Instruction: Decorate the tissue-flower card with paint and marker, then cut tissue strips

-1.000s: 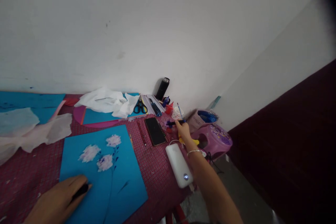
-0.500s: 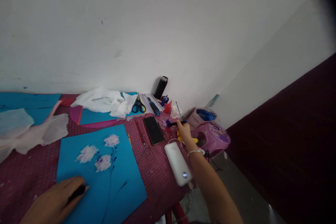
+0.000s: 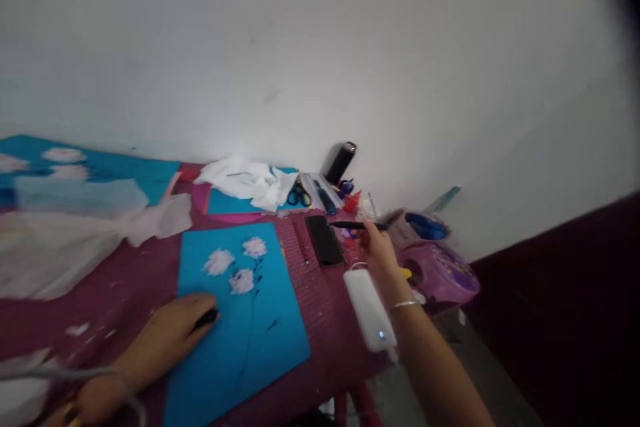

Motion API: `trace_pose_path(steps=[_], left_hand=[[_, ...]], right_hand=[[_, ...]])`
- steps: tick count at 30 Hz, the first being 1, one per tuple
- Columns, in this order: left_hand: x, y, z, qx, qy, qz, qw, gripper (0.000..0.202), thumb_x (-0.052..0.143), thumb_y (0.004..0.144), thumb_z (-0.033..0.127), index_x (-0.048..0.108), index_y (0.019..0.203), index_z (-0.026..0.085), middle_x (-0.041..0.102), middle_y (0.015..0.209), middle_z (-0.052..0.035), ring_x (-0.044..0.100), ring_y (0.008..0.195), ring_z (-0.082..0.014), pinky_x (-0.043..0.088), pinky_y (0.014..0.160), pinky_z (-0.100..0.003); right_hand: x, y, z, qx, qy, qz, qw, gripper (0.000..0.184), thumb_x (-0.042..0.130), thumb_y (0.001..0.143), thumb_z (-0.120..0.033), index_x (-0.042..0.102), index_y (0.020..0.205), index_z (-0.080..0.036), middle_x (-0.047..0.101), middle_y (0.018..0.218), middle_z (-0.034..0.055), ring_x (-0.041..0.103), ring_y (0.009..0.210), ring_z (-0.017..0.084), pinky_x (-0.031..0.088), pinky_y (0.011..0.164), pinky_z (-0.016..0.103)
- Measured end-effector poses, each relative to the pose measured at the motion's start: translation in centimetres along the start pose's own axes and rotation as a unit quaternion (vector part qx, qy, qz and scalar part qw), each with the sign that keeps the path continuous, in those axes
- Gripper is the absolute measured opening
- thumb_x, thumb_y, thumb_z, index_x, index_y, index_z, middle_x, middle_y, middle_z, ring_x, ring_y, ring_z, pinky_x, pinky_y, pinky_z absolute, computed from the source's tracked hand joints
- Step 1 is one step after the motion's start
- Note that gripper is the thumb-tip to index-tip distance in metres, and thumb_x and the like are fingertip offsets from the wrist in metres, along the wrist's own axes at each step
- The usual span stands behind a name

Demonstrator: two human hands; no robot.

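My right hand (image 3: 379,252) is stretched out over the far right of the table, its fingers pinched on a thin black paintbrush (image 3: 356,225) that lies level above the paint spots. My left hand (image 3: 167,333) rests on the near left edge of a blue paper sheet (image 3: 240,307). Its fingers are closed round a small black thing I cannot make out. The sheet carries three white painted flowers (image 3: 239,265) on dark stems.
A black phone (image 3: 325,239) and a white power bank (image 3: 369,307) lie right of the sheet. Scissors (image 3: 299,195), a black bottle (image 3: 341,162), white tissue (image 3: 247,180) and a small cup stand by the wall. A purple stool (image 3: 440,271) sits beyond the table edge.
My head has turned left, so everything has slid right in view. My right hand has lifted the brush a little and holds it level. The left hand stays on the sheet.
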State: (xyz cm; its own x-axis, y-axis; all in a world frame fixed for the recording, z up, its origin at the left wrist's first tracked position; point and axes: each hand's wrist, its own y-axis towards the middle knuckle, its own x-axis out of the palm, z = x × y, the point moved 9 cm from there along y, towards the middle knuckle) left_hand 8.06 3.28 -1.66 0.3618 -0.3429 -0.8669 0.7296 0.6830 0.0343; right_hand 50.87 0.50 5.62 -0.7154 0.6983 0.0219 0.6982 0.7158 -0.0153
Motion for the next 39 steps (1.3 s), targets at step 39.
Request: trace_pose_path(steps=[39], left_hand=[[-1.5,-0.7,-0.9,-0.055,-0.057,-0.023,0.997,0.038,0.04,0.1,0.048,0.06,0.088,0.017,0.064,0.083,-0.0041,0.06,0.074,-0.0196,0.039,0.068,-0.029]], right_hand=[[14.1,-10.7,8.4,0.081,0.046,-0.166,0.982,0.03,0.074,0.067,-0.045,0.065,0.075,-0.018,0.062,0.048,-0.0011,0.051,0.041,0.011,0.037,0.041,0.021]])
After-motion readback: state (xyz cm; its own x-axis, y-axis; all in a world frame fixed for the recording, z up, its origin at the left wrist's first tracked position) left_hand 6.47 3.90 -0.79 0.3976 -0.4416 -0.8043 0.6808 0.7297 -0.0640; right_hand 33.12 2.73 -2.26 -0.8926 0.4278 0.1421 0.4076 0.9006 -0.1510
